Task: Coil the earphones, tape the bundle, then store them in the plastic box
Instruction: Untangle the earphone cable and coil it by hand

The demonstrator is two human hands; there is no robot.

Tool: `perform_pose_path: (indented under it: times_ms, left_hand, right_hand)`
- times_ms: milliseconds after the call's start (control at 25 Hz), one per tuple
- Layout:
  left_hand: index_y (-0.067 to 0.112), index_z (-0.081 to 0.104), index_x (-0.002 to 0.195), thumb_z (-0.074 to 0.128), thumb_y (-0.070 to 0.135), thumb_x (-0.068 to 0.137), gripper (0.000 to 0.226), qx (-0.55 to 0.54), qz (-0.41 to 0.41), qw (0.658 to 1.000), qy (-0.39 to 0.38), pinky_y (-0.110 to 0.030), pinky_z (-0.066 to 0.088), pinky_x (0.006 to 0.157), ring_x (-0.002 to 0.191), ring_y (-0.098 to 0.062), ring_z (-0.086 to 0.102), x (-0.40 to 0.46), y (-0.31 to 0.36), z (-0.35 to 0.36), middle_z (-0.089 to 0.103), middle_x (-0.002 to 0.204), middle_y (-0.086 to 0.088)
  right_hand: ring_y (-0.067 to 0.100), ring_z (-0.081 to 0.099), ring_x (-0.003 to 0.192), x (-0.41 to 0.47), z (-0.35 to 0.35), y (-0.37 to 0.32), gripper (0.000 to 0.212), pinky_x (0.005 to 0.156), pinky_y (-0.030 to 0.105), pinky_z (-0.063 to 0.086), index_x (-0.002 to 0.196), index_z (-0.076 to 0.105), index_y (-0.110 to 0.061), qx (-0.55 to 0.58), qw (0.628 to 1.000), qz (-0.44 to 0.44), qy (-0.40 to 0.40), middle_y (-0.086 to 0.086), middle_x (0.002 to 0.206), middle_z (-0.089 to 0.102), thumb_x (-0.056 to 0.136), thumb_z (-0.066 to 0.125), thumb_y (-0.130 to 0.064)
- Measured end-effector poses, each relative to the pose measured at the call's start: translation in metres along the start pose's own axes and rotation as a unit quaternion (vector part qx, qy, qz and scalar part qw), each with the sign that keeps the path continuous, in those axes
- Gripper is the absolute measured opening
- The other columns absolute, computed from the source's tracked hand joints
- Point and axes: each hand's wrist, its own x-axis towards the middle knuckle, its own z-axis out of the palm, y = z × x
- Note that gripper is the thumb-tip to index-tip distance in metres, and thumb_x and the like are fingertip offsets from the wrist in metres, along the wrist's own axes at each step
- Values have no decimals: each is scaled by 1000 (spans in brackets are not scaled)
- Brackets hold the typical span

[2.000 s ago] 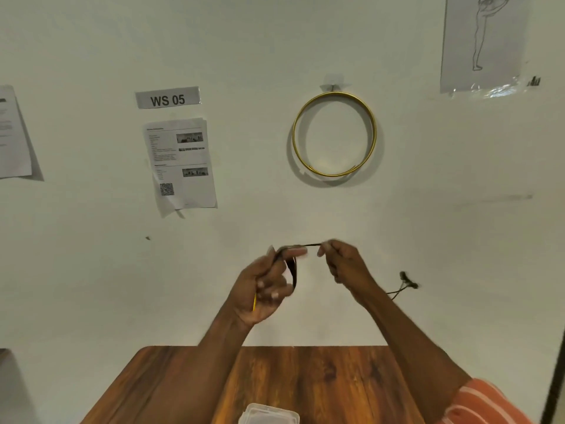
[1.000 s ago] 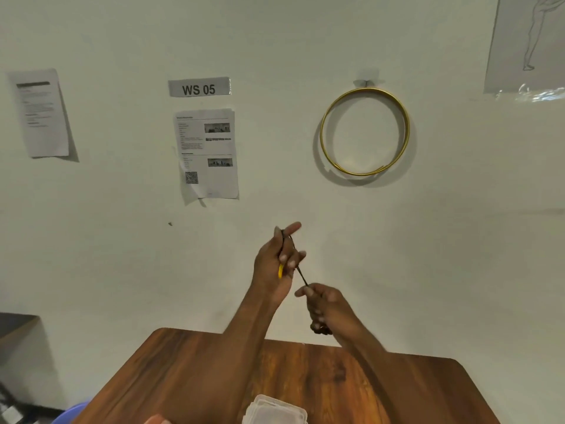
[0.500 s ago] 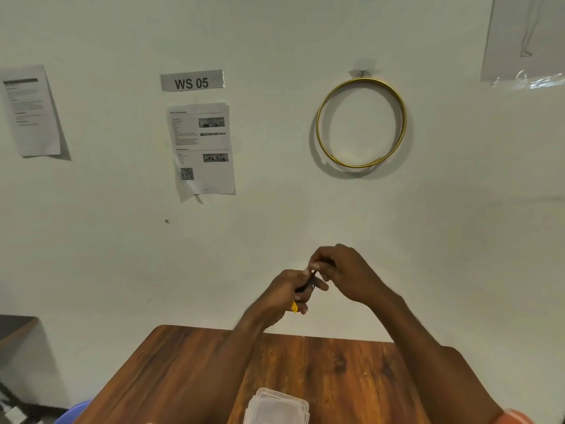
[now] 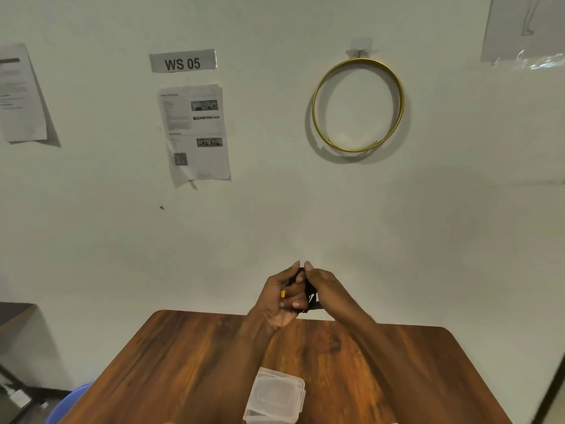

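Head view. Both forearms reach forward over the far edge of the wooden tabletop [image 4: 189, 362] and meet in front of the wall. The left hand [image 4: 279, 296] is raised with its palm turned inward, fingers curled into a closed grip around the black earphones [image 4: 298, 275]; a short yellow piece [image 4: 283, 294] shows between its fingers. The right hand [image 4: 325, 287] presses against the left from the other side, thumb tip upright beside the left thumb tip, its grip pinched shut on the same dark bundle, part of which shows at the gap between the two hands. The earphones are thus held in the air above the tabletop's far edge, well apart from the clear plastic box [image 4: 276, 396], which lies with its lid on at the near edge of the tabletop.

On the wall, a grey label [image 4: 182, 61] reads "WS 05". Below it hangs a printed sheet [image 4: 194, 133] with a QR code; its text is too small to read. A gold hoop [image 4: 358, 104] hangs to the right.
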Motion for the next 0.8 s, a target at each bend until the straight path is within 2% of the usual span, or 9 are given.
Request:
perform_pose_path:
  times_ms: [120,240,320,400,480,560,600,680,800]
  left_hand:
    - [7,59,68,52,32,94,37,41,-5,997,57,-19,43,42,26,-5,27,-2,-12,-8,32,34,6]
    - [-4,62,84,53,21,97,29,69,2,993,98,-28,58,62,36,-8,38,-3,-32,-24,40,46,1]
    - [-5,67,80,60,17,93,27,132,11,978,162,-30,57,58,40,-13,46,-4,-52,-35,46,50,-5]
    - [5,69,61,66,17,88,29,237,33,944,227,-26,52,50,41,-15,53,-8,-72,-42,53,49,-7]
    - [11,72,61,69,17,87,27,320,52,905,275,-25,52,51,45,-13,58,-14,-98,-52,61,51,-4]
    - [11,77,78,68,17,88,15,379,47,874,299,-23,54,60,58,-8,66,-24,-131,-67,71,63,0]
    - [10,77,85,66,16,89,13,391,25,872,294,-22,54,65,65,-5,68,-30,-151,-76,73,70,1]
    - [8,74,98,59,13,93,16,371,-47,885,278,-22,52,71,77,-6,68,-45,-189,-96,74,86,-2]
    - [5,67,109,48,11,97,24,215,-160,918,291,-25,54,72,87,-19,64,-70,-233,-117,69,97,-11]
  right_hand:
    - [23,61,75,3,-9,20,40,87,49,54,84,65,-15,3,998,60,2,8,80,62,100,41,-43]
    - [20,59,63,2,-11,51,32,72,37,48,82,69,-11,170,973,153,27,10,82,67,96,55,-35]
    - [24,63,72,1,-9,84,32,79,38,48,88,72,-9,184,964,185,43,14,91,72,94,58,-36]
    - [23,66,82,-7,-4,111,30,86,40,47,85,72,-10,157,965,207,46,9,87,74,95,57,-34]
    - [22,65,74,-18,1,136,24,73,35,49,81,68,-9,156,960,227,56,6,75,71,96,57,-24]
    - [19,62,61,-34,8,165,17,55,27,46,82,66,-8,158,949,257,88,4,65,69,95,57,-13]
    - [18,62,58,-42,12,185,14,50,24,44,83,67,-8,147,945,272,111,3,64,69,94,58,-10]
    - [18,65,62,-62,23,223,11,46,24,47,87,69,-10,119,935,297,152,6,74,72,93,60,-8]
    - [21,67,73,-91,41,272,10,52,27,51,91,69,-11,84,922,325,194,10,88,71,91,61,-5]
